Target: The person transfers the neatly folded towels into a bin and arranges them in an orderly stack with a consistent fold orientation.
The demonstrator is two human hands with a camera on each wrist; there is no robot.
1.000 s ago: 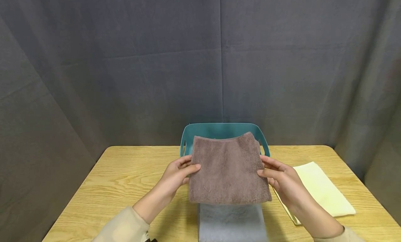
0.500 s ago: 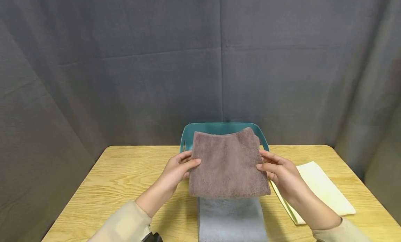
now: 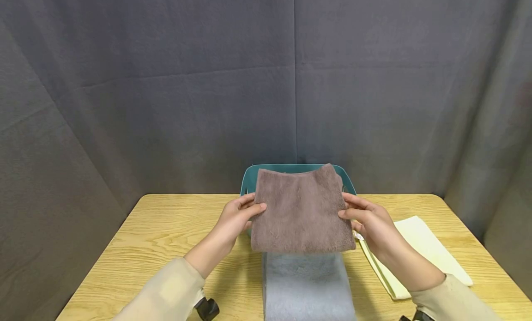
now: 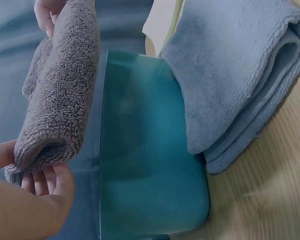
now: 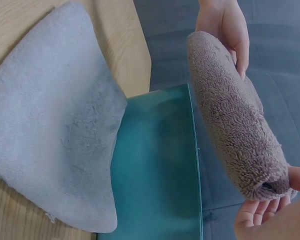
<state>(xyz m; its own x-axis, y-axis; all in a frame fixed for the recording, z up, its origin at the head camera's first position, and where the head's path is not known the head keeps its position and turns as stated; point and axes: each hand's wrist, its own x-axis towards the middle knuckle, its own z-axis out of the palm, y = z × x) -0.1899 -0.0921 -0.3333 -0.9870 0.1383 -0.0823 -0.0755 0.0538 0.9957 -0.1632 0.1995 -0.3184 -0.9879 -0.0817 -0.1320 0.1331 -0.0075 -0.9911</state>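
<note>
Left hand [image 3: 237, 217] and right hand [image 3: 370, 221] grip the folded brown towel [image 3: 301, 210], held level, long axis left-right.

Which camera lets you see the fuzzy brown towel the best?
The head view: the whole brown towel faces the camera, with the left hand and right hand gripping its sides. The two wrist views show it only edge-on, as a folded roll above the teal basket.

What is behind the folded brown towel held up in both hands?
A teal plastic basket stands behind the folded brown terry towel; only its rim and corners show. Its inside is hidden in the head view.
</note>
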